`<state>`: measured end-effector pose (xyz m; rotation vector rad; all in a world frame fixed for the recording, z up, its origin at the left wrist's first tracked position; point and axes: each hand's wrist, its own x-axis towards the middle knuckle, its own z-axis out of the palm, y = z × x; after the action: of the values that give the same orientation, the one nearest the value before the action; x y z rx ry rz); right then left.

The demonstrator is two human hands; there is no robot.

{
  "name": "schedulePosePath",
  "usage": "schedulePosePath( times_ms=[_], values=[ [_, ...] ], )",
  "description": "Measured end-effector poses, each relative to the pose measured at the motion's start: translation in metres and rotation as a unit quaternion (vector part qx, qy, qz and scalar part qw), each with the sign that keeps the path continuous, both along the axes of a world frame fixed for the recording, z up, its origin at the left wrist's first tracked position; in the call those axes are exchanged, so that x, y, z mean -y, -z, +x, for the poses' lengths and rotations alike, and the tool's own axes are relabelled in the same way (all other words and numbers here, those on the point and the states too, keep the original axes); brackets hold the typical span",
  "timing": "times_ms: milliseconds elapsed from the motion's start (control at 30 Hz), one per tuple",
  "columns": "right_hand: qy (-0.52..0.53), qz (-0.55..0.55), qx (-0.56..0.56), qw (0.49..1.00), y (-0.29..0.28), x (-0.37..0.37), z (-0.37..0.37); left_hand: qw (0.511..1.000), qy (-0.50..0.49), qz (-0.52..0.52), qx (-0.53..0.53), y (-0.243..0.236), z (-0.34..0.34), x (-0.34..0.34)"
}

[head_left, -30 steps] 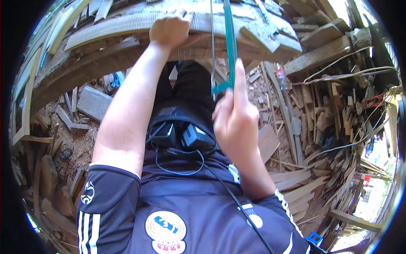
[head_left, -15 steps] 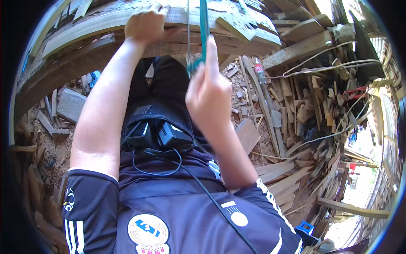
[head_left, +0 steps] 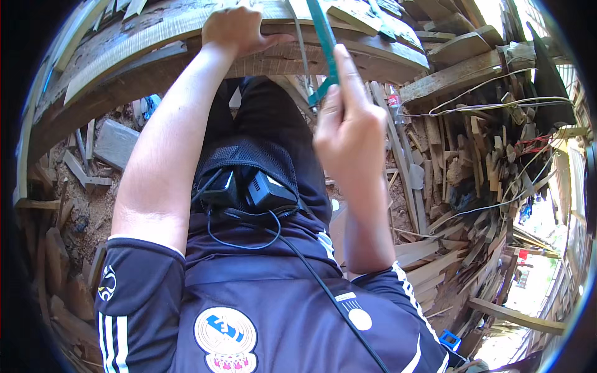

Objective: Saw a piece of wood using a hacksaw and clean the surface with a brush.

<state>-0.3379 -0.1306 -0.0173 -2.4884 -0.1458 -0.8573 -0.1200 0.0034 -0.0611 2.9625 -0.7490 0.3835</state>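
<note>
My right hand (head_left: 354, 127) is closed around the handle end of a green-framed hacksaw (head_left: 323, 37), its index finger stretched along the frame. The saw's thin blade (head_left: 303, 53) crosses the front edge of a pale wooden board (head_left: 143, 45); whether it sits in a cut is not clear. To the left of the saw, my left hand (head_left: 231, 32) holds the board down, fingers curled over its top and thumb pointing right along the front edge. Its fingertips are partly cut off by the picture's top. Beneath the board runs a thick timber beam (head_left: 267, 65).
A short wood offcut (head_left: 354, 20) lies on the bench right of the saw. Stacked scrap wood (head_left: 460, 155) and loose cables (head_left: 485, 107) fill the right side. A plastic bottle (head_left: 393, 99) stands near the beam. Grey slab pieces (head_left: 117, 142) lie on the sawdust-covered ground at left.
My right hand and the hacksaw have shifted right in the picture, and the saw now slants more. The whole view has moved slightly; my left hand stays on the board.
</note>
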Motion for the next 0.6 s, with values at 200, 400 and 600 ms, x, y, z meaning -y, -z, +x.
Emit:
schedulePosePath(
  times_ms=[200,400,600],
  values=[
    [-0.003,0.216,-0.125,0.968,-0.016,0.008,-0.069,0.986,0.002,-0.023,0.166,0.026,0.012,-0.007],
    [0.038,0.018,0.026,0.999,0.010,-0.001,0.004,0.974,0.030,-0.054,0.217,0.026,0.006,0.000],
    [0.006,0.113,-0.083,0.990,-0.032,-0.005,-0.032,0.988,0.006,-0.051,0.149,0.022,0.006,-0.008]
  ],
)
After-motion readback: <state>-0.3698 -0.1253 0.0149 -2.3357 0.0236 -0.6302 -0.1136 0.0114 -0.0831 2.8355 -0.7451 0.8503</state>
